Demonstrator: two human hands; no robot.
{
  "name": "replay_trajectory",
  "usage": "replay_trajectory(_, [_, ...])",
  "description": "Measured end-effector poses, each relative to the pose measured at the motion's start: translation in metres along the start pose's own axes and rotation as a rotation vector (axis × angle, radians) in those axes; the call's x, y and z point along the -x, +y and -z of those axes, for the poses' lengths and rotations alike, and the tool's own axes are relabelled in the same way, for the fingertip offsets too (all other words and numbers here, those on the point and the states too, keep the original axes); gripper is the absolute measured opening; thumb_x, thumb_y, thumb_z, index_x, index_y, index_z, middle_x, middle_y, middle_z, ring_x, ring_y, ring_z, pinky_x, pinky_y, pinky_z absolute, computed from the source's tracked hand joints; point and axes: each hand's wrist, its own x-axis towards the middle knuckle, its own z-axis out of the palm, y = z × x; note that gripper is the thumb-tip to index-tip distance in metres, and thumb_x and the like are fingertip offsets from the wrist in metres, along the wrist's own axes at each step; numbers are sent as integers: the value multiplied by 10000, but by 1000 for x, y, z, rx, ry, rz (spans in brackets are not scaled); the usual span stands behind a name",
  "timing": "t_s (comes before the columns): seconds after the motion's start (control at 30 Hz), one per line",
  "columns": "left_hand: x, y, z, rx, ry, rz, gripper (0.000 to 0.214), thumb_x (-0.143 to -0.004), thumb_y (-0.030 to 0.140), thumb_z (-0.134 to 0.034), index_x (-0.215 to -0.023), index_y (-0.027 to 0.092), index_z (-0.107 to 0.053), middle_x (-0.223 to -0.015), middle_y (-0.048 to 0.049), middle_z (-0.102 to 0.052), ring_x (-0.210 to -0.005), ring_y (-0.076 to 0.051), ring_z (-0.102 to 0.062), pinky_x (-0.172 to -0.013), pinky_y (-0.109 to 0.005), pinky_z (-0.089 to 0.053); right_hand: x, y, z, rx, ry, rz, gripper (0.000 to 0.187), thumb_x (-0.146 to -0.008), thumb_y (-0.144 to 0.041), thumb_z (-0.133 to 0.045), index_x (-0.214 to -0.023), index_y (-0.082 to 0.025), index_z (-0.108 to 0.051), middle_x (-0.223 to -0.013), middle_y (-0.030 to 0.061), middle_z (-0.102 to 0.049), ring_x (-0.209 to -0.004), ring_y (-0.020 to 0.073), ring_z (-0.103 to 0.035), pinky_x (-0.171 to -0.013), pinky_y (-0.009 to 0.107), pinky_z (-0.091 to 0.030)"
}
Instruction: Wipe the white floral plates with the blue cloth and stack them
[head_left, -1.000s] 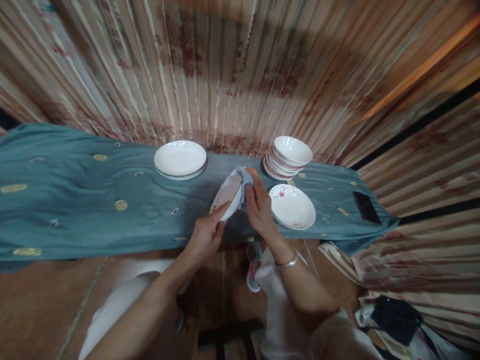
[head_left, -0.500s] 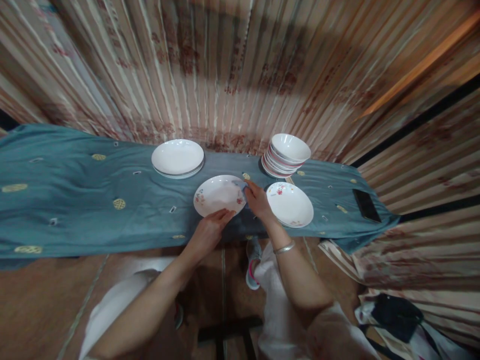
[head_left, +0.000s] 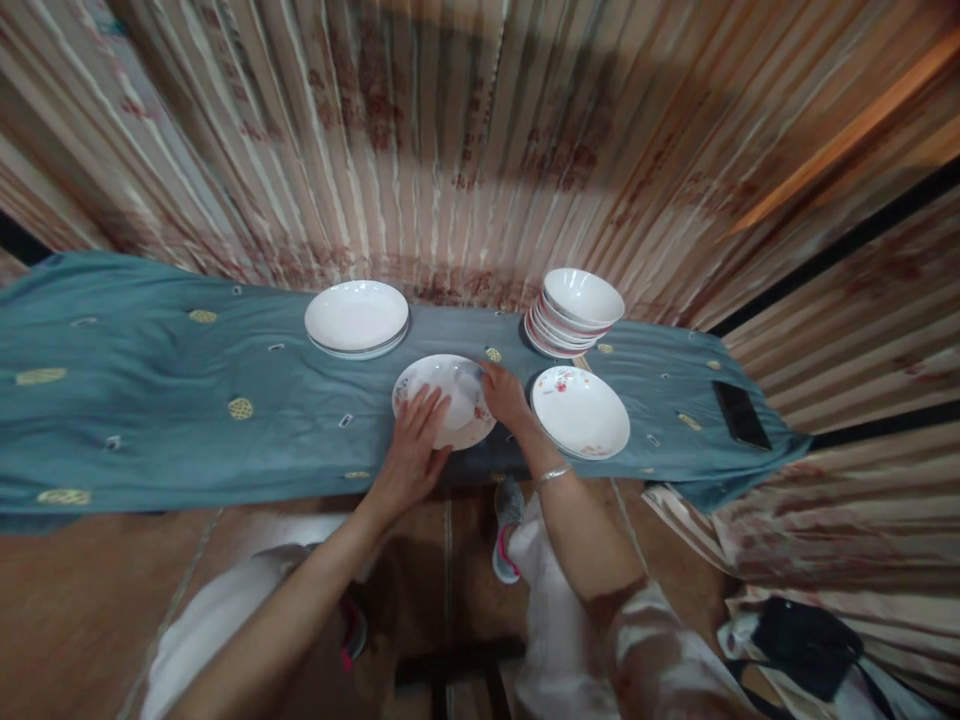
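A white plate with a floral rim is between my hands at the middle of the table. My left hand is open, its fingers lying over the plate's near left side. At the plate's right edge, my right hand grips the rim, with the fingertips partly hidden. Just right of it sit stacked floral plates. Behind those stands a pile of white bowls with reddish bands. Further back on the left lies a stack of plain white plates.
A teal cloth with yellow pineapple prints covers the narrow table. Toward the right end lies a dark phone. Pleated curtains hang behind, and a dark bag rests at the lower right.
My left hand has moved from the plate's near rim to its left side, fingers now spread over the surface. My right hand stays at the right rim.
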Motion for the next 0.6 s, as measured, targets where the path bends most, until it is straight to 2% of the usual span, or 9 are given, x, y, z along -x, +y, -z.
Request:
replay_trajectory(0.07, [-1,-8,4,139,163,158,648,-850,295,-652,-1460,183,-465,-1603,-170,-386,-1541,-305,-225,-1258,-531,-127,-3,-3,-4,-29,18,-47,429,-961,-132,-387,-1340,-104,-586,-1225,201,-704,-1147,279,-666,-1028,461,-509])
replay_trajectory(0.13, [-2,-16,5,343,312,377,710,-800,332,-718,-1452,215,-463,-1620,-136,-366,-1541,-290,-226,-1262,-483,-140,-6,-8,-8,-46,12,-83,423,-964,-139,-393,-1342,-92,-577,-1235,212,-695,-1164,286,-656,-1039,473,-501])
replay_trajectory(0.2, [-4,-21,4,593,443,601,697,-756,338,-762,-1397,243,-508,-1591,-103,-420,-1524,-279,-272,-1249,-445,-201,-10,-14,-12,-23,-18,-105,405,-968,-143,-395,-1321,-78,-585,-1224,221,-697,-1159,287,-659,-1033,473,-506])
replay_trajectory(0.27, [-7,-21,4,834,529,750,587,-738,346,-777,-1283,244,-587,-1485,-95,-544,-1465,-280,-384,-1197,-426,-321,-15,-20,-15,18,-48,-131,383,-971,-138,-390,-1279,-72,-608,-1200,223,-707,-1134,287,-671,-1012,463,-520])
replay_trajectory(0.33, [-8,-18,6,998,536,796,434,-746,361,-770,-1139,221,-651,-1313,-94,-664,-1345,-276,-522,-1111,-413,-430,-20,-26,-17,45,-65,-141,373,-967,-115,-385,-1247,-73,-628,-1185,226,-713,-1105,291,-682,-987,452,-532])
replay_trajectory(0.43, [-8,-12,14,1089,483,799,295,-776,361,-746,-1019,204,-689,-1150,-75,-723,-1195,-243,-614,-1031,-389,-488,-29,-36,-19,62,-72,-101,386,-946,-68,-382,-1240,-43,-632,-1202,250,-701,-1107,305,-678,-1003,466,-517])
replay_trajectory(0.6, [-3,-9,24,1095,444,845,232,-807,340,-713,-998,209,-709,-1201,-88,-703,-1189,-237,-612,-1020,-399,-494,-42,-53,-24,0,-76,-51,393,-947,-32,-358,-1215,-20,-645,-1172,255,-704,-1124,307,-665,-1059,506,-467])
